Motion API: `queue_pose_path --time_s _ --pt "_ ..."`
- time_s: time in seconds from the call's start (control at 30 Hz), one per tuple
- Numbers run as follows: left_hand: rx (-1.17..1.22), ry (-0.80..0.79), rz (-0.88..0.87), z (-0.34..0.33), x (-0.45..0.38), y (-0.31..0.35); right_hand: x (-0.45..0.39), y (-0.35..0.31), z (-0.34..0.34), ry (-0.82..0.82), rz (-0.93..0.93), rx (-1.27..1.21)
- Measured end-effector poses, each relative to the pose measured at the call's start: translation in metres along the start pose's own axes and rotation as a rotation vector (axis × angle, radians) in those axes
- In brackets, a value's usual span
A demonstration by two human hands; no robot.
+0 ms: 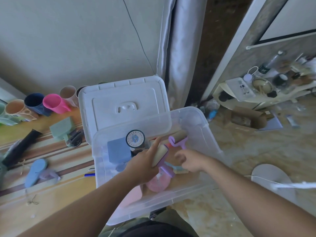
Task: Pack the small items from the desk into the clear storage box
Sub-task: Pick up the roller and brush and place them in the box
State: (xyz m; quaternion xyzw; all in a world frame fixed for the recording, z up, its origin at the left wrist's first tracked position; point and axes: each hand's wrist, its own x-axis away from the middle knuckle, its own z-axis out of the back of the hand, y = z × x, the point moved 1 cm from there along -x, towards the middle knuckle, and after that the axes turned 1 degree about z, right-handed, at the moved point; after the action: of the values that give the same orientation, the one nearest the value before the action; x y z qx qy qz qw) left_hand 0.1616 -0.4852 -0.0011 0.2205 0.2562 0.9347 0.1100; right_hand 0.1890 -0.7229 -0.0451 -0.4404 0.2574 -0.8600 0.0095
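Your left hand [145, 161] has its grip curled round a purple lint roller [160, 155] over the clear box [201, 127]; your right hand [189, 161] hangs loosely curled, holding nothing. Inside already: another roller [178, 136], a tin [135, 138], a brush [177, 169]. Cups [53, 102] and a blue case [35, 171] remain on the desk [56, 190].

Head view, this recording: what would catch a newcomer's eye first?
The clear storage box at centre, both hands inside it: the left hand grips a purple lint roller, the right hand hovers beside it with fingers loosely curled. Behind the box leans its white lid. On the desk to the left, a row of coloured cups stands out, the pink cup brightest.
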Motion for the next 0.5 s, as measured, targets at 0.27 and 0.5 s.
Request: queue_pose_path --time_s 0.27,0.5 --pt "1.078 -0.138 0.251 -0.017 -0.005 0.031 0.028 -0.027 -0.006 0.249 0.289 0.091" --pt "0.461 -0.089 0.242 -0.035 -0.002 0.010 0.009 0.009 0.005 0.296 -0.027 0.061"
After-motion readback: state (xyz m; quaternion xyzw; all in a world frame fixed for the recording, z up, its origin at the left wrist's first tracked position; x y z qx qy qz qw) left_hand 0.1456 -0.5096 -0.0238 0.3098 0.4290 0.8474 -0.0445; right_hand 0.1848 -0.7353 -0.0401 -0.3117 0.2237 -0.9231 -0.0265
